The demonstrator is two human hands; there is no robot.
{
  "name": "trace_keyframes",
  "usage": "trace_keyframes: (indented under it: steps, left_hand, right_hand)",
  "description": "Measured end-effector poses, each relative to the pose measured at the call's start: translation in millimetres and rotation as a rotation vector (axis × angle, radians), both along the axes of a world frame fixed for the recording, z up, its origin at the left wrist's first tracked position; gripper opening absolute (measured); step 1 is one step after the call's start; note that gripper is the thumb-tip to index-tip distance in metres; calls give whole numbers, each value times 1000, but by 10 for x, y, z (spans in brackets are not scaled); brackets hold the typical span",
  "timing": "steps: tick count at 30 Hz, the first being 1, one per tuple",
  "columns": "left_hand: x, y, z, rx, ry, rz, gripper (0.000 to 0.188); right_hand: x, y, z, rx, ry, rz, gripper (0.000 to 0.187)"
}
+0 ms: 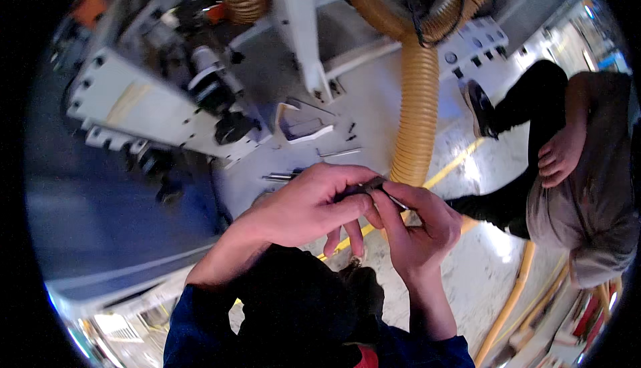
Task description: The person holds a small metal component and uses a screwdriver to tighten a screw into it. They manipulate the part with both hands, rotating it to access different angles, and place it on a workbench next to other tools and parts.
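My left hand (314, 204) is closed, its thumb and index finger pinching a small dark metal part (374, 184). Right against it, my right hand (424, 228) is closed too, with the fingertips around a thin shiny metal rod (398, 202) that meets the dark part. Fingers cover most of both pieces, so their exact kind does not show. Just beyond my left hand, some slim metal tools (280, 176) lie on the grey machine surface. A thin rod (339, 152) lies farther off, near an open white tray (304, 127) with something flat in it.
A ribbed tan hose (417, 114) comes down just beyond my hands. White machine brackets (153, 104) with dark fittings stand at the left, above a blue panel (127, 221). At the right another person (587, 167) sits or crouches near a yellow floor line (454, 162).
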State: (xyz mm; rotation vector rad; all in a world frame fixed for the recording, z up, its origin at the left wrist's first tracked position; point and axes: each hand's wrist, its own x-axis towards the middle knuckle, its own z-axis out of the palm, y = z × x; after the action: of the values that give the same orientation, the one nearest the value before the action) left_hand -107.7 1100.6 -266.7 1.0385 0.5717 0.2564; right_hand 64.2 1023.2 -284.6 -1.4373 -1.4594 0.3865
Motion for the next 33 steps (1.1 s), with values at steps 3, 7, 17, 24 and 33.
trace_keyframes:
  steps: [3, 7, 17, 24, 33]
  left_hand:
    - [-63, -422, 247, -14, 31, 53, 37]
    - [-181, -1153, 645, -17, 73, 222, 26]
    - [-219, -3751, 590, -195, -35, 596, 33]
    - [49, -5598, 486, -191, 2, 723, 31]
    - [463, -7984, 919, -117, 55, 954, 31]
  right_hand:
    - [34, -302, 226, 36, -43, 138, 21]
    - [-21, -693, 527, 39, -11, 313, 20]
    - [-71, -2501, 847, -123, -70, 770, 10]
    - [142, -4100, 1030, -245, -229, 935, 15]
    - [236, -6155, 1866, -309, -337, 1169, 14]
